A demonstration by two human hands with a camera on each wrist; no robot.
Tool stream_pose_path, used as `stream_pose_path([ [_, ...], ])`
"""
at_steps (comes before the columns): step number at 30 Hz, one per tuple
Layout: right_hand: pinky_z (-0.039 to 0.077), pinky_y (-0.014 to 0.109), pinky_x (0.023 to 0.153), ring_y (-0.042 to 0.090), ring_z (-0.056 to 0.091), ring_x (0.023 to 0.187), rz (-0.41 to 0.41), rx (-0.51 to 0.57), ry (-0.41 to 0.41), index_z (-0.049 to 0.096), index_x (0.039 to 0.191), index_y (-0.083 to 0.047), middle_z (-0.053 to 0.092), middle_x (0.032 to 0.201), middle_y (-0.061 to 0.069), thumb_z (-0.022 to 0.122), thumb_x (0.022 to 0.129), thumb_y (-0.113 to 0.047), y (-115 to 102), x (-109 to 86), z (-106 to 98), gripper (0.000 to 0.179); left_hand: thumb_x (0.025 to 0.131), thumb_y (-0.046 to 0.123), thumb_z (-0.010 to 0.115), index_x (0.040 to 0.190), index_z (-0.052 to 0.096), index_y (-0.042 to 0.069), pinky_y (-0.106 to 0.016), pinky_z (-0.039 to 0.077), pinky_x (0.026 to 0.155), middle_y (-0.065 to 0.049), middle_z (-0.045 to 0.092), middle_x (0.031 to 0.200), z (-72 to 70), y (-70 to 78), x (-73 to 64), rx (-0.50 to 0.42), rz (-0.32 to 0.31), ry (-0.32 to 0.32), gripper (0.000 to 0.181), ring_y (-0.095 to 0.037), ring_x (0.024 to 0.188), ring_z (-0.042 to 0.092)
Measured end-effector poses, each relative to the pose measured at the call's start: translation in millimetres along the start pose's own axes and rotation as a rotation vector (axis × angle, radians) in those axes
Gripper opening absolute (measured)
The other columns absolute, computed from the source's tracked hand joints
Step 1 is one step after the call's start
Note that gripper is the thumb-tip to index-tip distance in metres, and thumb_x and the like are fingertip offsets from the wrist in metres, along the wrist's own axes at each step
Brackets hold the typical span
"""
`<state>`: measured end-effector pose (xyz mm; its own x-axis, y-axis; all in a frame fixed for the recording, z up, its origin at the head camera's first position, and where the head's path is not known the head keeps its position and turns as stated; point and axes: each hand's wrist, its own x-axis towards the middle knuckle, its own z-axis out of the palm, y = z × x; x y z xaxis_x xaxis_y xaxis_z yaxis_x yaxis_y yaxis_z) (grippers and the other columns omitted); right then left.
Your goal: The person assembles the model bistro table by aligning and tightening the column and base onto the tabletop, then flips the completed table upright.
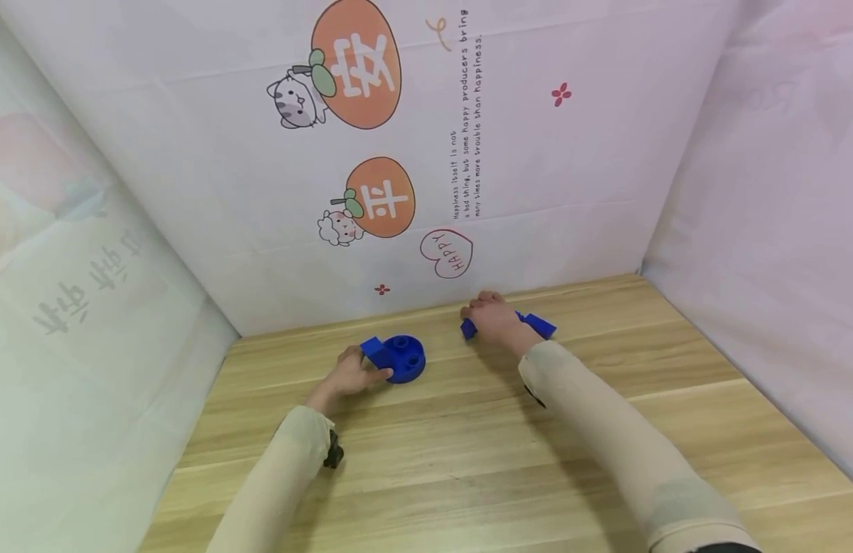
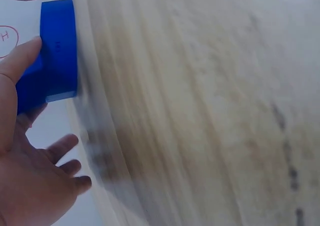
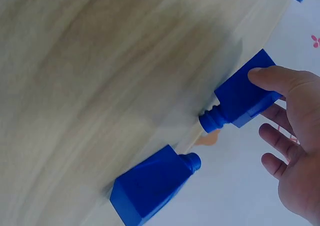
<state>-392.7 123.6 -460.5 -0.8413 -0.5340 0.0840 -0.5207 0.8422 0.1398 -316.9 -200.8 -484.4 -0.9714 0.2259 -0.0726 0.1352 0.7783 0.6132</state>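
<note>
My left hand [image 1: 353, 374] pinches a blue round plastic part [image 1: 414, 372] by the block at its side, low over the far part of the table. Two round sockets show inside its rim. In the left wrist view the thumb presses on the blue part [image 2: 59, 50], with the index finger partly hidden behind it. My right hand [image 1: 494, 319] holds a blue rectangular block with a ribbed round neck [image 3: 246, 93] between thumb and finger; the other fingers are loosely bent. Beside it lies a blue tapered, bottle-shaped piece with a short round neck [image 3: 150, 186].
The wood-grain table [image 1: 440, 461] meets a white printed cloth wall [image 1: 523, 184] just beyond both hands. More cloth walls rise on the left [image 1: 87, 369] and right [image 1: 765, 230]. A dark device [image 1: 334, 450] is strapped at the left wrist.
</note>
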Motion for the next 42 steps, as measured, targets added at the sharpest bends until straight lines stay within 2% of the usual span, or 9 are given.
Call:
stream_pose_path([
  [5, 0.039, 0.045, 0.097, 0.025, 0.051, 0.105, 0.010, 0.007, 0.014, 0.061, 0.120, -0.018, 0.064, 0.109, 0.004, 0.071, 0.082, -0.028, 3, -3.2, -14, 0.040, 0.082, 0.049, 0.066, 0.143, 0.035, 0.004, -0.060, 0.022, 0.111, -0.023, 0.037, 0.146, -0.2, -2.0, -1.3, 0.027, 0.015, -0.007, 0.081, -0.042, 0.139, 0.024],
  [11, 0.041, 0.044, 0.092, 0.026, 0.052, 0.102, 0.042, 0.026, 0.030, 0.062, 0.118, -0.017, 0.065, 0.107, 0.005, 0.072, 0.080, -0.035, 2, -6.4, -26, 0.043, 0.082, 0.049, 0.067, 0.142, 0.038, 0.007, -0.059, 0.023, 0.111, -0.020, 0.038, 0.146, -0.2, -1.6, -2.7, 0.021, 0.030, -0.006, 0.079, -0.040, 0.139, 0.025],
  [17, 0.042, 0.045, 0.090, 0.025, 0.056, 0.097, 0.147, 0.175, 0.045, 0.064, 0.111, -0.014, 0.067, 0.102, 0.004, 0.070, 0.081, -0.044, -4, -5.0, -35, 0.043, 0.082, 0.049, 0.067, 0.141, 0.040, 0.009, -0.059, 0.023, 0.111, -0.017, 0.039, 0.146, 0.4, -1.7, -2.3, 0.020, 0.049, -0.006, 0.076, -0.041, 0.139, 0.026],
  [20, 0.043, 0.045, 0.091, 0.025, 0.059, 0.096, 0.173, 0.245, 0.047, 0.065, 0.109, -0.014, 0.068, 0.099, 0.003, 0.068, 0.080, -0.047, -7, -3.8, -38, 0.044, 0.082, 0.049, 0.066, 0.141, 0.041, 0.009, -0.059, 0.024, 0.110, -0.017, 0.039, 0.146, 1.2, -3.2, -1.3, 0.024, 0.057, -0.004, 0.075, -0.040, 0.138, 0.027],
  [25, 0.045, 0.044, 0.091, 0.023, 0.062, 0.093, 0.161, 0.318, 0.061, 0.065, 0.106, -0.014, 0.069, 0.096, 0.002, 0.067, 0.080, -0.048, -15, -3.8, -45, 0.043, 0.082, 0.049, 0.068, 0.140, 0.043, 0.011, -0.059, 0.024, 0.111, -0.015, 0.041, 0.145, 1.8, -5.3, 0.3, 0.011, 0.057, 0.007, 0.074, -0.040, 0.138, 0.028],
  [34, 0.048, 0.037, 0.080, 0.017, 0.061, 0.081, 0.149, 0.385, 0.092, 0.065, 0.105, -0.016, 0.067, 0.088, -0.002, 0.067, 0.079, -0.051, -26, -3.2, -50, 0.044, 0.081, 0.051, 0.067, 0.141, 0.041, 0.012, -0.058, 0.024, 0.111, -0.017, 0.040, 0.145, 3.2, -6.5, 1.9, 0.021, 0.042, 0.012, 0.076, -0.039, 0.138, 0.028],
  [42, 0.045, 0.045, 0.083, 0.015, 0.061, 0.084, 0.138, 0.416, 0.088, 0.066, 0.102, -0.019, 0.068, 0.090, -0.004, 0.068, 0.077, -0.053, -40, -3.1, -59, 0.042, 0.082, 0.053, 0.065, 0.145, 0.035, 0.010, -0.058, 0.023, 0.111, -0.019, 0.035, 0.148, 3.6, -5.2, 0.8, 0.034, 0.012, -0.003, 0.082, -0.040, 0.140, 0.024],
])
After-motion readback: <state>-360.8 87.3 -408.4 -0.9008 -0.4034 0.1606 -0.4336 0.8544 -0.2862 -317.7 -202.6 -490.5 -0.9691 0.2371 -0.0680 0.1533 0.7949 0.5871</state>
